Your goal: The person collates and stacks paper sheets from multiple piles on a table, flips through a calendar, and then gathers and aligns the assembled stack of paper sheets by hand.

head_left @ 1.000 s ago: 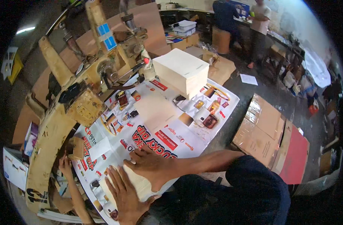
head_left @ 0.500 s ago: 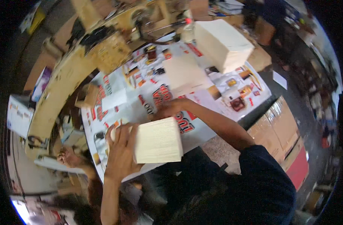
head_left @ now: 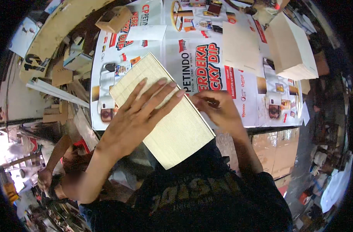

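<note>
A thick cream stack of sheets (head_left: 165,131), its visible face finely ribbed with parallel lines, is tilted above the near edge of the table. My left hand (head_left: 136,112) lies across that face, fingers spread out to the right long edge; its thumb is hidden. Against the same edge, the curled fingers of my right hand (head_left: 219,110) meet the stack, their tips partly hidden. Beyond them, a flat cream sheet or pile (head_left: 241,46) rests on the printed table cover (head_left: 176,34). A taller cream stack (head_left: 288,50) stands at the right.
A white sheet (head_left: 147,33) lies toward the table's far left, near a small cardboard box (head_left: 113,19). Taped cartons (head_left: 275,150) stand below the right front edge. At the lower left shows another person's arm (head_left: 56,158), beside a long pale strip (head_left: 60,92).
The cream stack has turned from nearly level to a steep slant. My left hand has spread over its face, and my right hand has come round to its right edge. The view has swung.
</note>
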### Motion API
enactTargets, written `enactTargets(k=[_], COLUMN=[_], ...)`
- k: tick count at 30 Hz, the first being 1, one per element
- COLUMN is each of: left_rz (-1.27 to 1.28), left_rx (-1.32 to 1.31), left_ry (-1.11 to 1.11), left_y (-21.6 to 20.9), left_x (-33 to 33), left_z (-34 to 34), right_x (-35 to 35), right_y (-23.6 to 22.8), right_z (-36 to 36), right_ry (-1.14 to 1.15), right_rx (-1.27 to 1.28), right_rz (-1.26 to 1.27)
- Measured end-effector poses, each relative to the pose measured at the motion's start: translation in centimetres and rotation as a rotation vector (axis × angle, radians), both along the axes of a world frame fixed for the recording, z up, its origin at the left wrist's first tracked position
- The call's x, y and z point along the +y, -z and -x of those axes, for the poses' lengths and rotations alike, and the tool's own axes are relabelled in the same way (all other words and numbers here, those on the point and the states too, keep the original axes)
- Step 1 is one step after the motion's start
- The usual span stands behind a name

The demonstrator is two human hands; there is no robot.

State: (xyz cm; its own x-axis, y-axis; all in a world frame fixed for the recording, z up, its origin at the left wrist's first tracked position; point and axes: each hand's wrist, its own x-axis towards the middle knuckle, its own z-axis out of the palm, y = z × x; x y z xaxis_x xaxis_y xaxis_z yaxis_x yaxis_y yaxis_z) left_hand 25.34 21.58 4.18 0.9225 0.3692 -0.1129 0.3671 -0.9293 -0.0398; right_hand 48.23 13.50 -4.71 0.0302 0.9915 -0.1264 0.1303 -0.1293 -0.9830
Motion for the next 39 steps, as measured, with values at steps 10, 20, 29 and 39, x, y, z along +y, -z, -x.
enactTargets(k=[10, 20, 29, 39], left_rz=[-0.058, 0.006, -0.018, 0.005], left_rx=[-0.008, 0.019, -0.002, -0.007], left_ry=[-0.006, -0.061, -0.064, -0.092], left_y=[0.9, 0.5, 0.9, 0.9], left_x=[-0.8, -1.0, -1.0, -1.2], left_z=[1.1, 1.5, 2.0, 2.0], right_x=[-0.4, -0.4, -0.7, -0.3], right_y=[-3.8, -2.2, 0.2, -2.6], right_z=[-0.4, -0.4, -0.7, 0.4], right_ry=[-0.175, -0.192, -0.039, -0.241], right_rx=[0.232, 0.306, 0.295, 0.039], right_rz=[0.205, 0.232, -0.327, -0.113])
